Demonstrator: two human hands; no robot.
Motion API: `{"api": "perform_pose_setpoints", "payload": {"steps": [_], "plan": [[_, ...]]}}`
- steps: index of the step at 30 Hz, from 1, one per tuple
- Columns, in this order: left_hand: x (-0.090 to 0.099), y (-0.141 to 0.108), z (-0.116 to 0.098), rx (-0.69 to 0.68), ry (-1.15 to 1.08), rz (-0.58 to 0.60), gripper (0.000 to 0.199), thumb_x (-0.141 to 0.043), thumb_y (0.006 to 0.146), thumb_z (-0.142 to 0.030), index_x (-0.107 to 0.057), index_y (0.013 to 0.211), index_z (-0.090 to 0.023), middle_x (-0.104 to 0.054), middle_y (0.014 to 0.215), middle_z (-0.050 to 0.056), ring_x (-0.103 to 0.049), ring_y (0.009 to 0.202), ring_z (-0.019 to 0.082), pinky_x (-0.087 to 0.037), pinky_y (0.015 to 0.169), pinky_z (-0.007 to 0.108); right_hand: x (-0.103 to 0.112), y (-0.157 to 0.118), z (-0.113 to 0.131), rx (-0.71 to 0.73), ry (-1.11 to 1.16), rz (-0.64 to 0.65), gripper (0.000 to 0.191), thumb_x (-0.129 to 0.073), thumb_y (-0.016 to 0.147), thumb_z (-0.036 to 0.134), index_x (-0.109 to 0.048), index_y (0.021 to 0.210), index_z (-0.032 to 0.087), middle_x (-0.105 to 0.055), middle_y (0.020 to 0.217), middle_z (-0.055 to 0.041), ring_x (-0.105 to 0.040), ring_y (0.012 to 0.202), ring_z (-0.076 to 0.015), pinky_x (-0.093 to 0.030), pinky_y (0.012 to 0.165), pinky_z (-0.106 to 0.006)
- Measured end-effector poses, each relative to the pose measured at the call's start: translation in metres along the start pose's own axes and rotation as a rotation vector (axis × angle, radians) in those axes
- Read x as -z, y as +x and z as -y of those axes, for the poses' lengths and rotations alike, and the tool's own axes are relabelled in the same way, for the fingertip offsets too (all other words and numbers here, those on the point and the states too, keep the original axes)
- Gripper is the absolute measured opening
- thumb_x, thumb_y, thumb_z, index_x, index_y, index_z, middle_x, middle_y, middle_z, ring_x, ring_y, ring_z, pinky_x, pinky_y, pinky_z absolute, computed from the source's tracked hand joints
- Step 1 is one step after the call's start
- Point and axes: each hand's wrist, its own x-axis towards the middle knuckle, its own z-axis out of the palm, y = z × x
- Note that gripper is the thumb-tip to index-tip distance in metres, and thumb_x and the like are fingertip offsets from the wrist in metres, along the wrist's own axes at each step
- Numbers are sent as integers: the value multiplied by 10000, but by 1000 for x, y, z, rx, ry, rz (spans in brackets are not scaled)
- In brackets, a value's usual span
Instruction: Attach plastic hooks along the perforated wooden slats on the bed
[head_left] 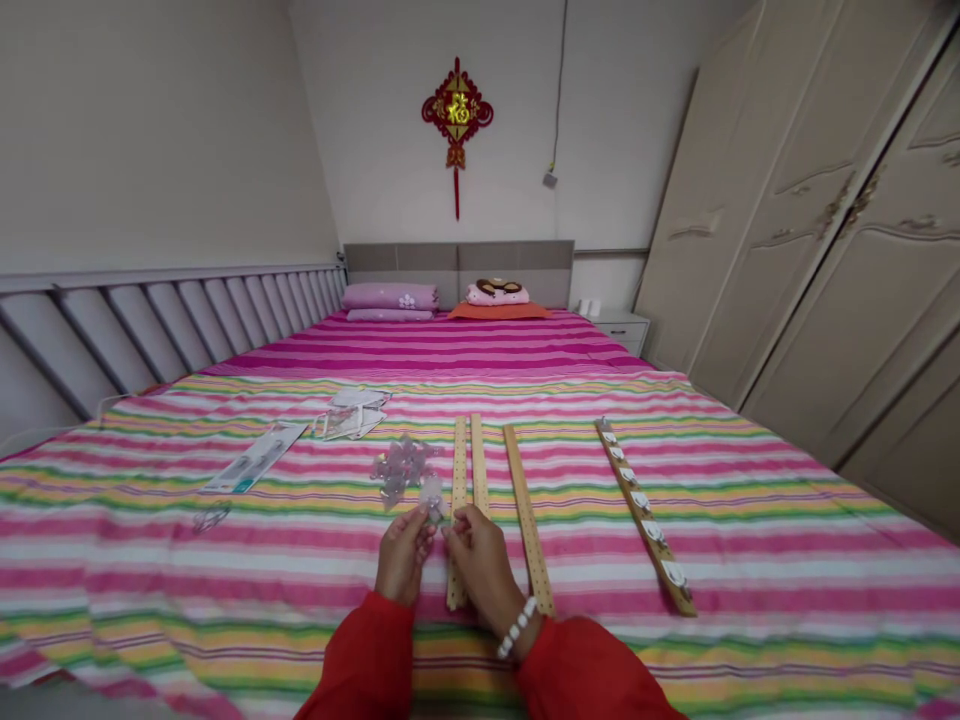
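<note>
My left hand [403, 552] is closed in a pinch on a small clear plastic bag [432, 492], whose contents are too small to make out. Close beside it, my right hand [484, 560], with a white bead bracelet [517, 628] at the wrist, has thumb and forefinger pinched near the bag's lower edge. What those fingertips hold is hidden. Just beyond the left hand lies a pile of similar small bags [405, 462]. A wooden strip with rows of holes [459, 460] runs partly under my right hand, alongside a plainer strip [479, 465].
Another holed strip [525, 500] lies to the right. Farther right is a strip carrying several white pieces [637, 498]. A flat package [255, 457], thin metal-looking rings [211, 516] and clear packets [352, 412] lie left on the striped bedspread [300, 580].
</note>
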Motion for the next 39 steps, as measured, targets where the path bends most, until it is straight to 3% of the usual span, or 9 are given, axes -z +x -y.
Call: {"api": "perform_pose_setpoints", "payload": {"steps": [5,11,16,21,25,29,32,35,39], "plan": [[3,-7,-4,-3,29,-5,300,-802,583,-260,-602,770,-138,-640,582,-18,-569,479,56,-454,476,150,-27,15,-5,8,-61,-13,83,-518,744,151,-572,694,189,-630,631,-9,-577,585,-150,-391,549,-229],[8,-2,-9,-112,123,-26,373,-802,554,-357,-578,764,-145,-623,549,-24,-597,499,95,-471,493,190,-28,18,-12,3,-92,-93,155,-490,692,141,-463,554,205,-473,491,51,-463,490,-119,-312,486,-218],[18,15,-9,-368,348,-13,307,-736,618,-381,-602,766,-148,-715,824,73,-689,762,185,-547,708,293,-14,18,-13,30,9,-108,132,-512,689,182,-479,562,201,-451,493,61,-428,493,-112,-314,473,-208],[34,30,2,-633,719,100,161,-574,738,-285,-663,807,-170,-692,1055,102,-637,1018,234,-489,935,392,14,6,-7,68,7,-93,82,-530,727,208,-559,651,191,-531,566,31,-478,541,-135,-358,495,-219],[43,23,7,-775,1041,141,389,-440,751,-118,-683,1042,-201,-618,1212,77,-528,1195,227,-404,1043,411,41,-6,-5,159,-119,-98,95,-509,751,166,-580,694,192,-582,639,0,-530,592,-157,-404,547,-243],[42,9,-2,-727,1229,17,397,-439,788,-171,-668,1111,-200,-535,1276,112,-571,1100,246,-500,893,389,68,-16,-6,242,-225,-59,130,-485,773,128,-597,758,192,-607,731,-27,-572,685,-173,-433,609,-256],[33,-3,-11,-717,1137,-39,360,-501,780,-295,-680,1069,-178,-583,1135,120,-617,907,222,-524,785,365,83,-25,-11,256,-254,-46,143,-478,791,129,-606,791,195,-614,760,-34,-574,706,-174,-432,617,-257],[16,-21,-11,-594,887,77,372,-568,746,-408,-690,996,-162,-658,941,84,-627,817,201,-525,743,324,90,-38,-20,184,-215,-69,114,-500,805,175,-613,795,193,-614,745,-32,-560,667,-164,-422,591,-250],[-13,-57,5,-196,635,322,434,-666,679,-492,-691,942,-148,-709,828,68,-658,796,198,-525,718,293,90,-56,-30,-24,-59,-159,126,-569,784,291,-590,719,186,-508,567,30,-455,508,-125,-354,483,-226]]}}
